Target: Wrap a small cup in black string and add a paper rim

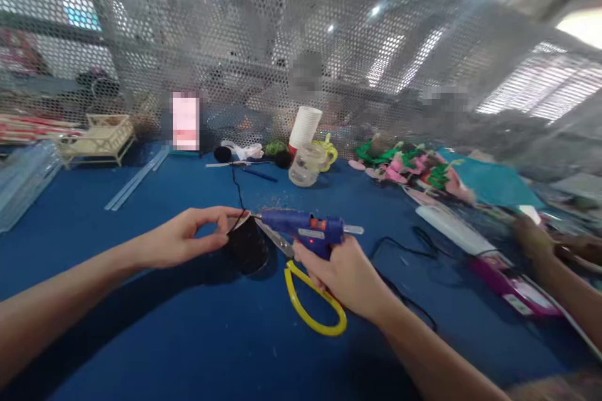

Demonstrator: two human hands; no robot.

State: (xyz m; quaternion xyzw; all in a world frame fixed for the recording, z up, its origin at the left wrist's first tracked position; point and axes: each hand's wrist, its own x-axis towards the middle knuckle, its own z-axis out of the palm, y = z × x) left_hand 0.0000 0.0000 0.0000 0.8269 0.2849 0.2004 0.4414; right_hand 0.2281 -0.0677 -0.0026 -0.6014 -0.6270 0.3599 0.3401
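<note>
My left hand (pixel 200 235) pinches the rim of a small black cup-shaped piece (pixel 249 247), which looks wrapped in dark yarn and is tilted over the table. A dark strand (pixel 237 185) runs from its rim toward the back. In my right hand (pixel 345 272) is a blue hot glue gun (pixel 301 225), a clear glue stick poking out of its rear. Its nozzle points at the cup's rim, close to my left fingertips. Yellow-handled scissors (pixel 316 329) show beneath the glue gun, partly covered by my right hand; whether that hand also grips them, I cannot tell.
A clear plastic jar (pixel 305 169), a white roll (pixel 305 128) and a phone (pixel 185 122) stand at the back, before a mesh screen. Pink and green craft flowers (pixel 409 166) lie to the right. Another person's hand (pixel 533 241) is at the far right, and a black cord (pixel 409 301) lies nearby.
</note>
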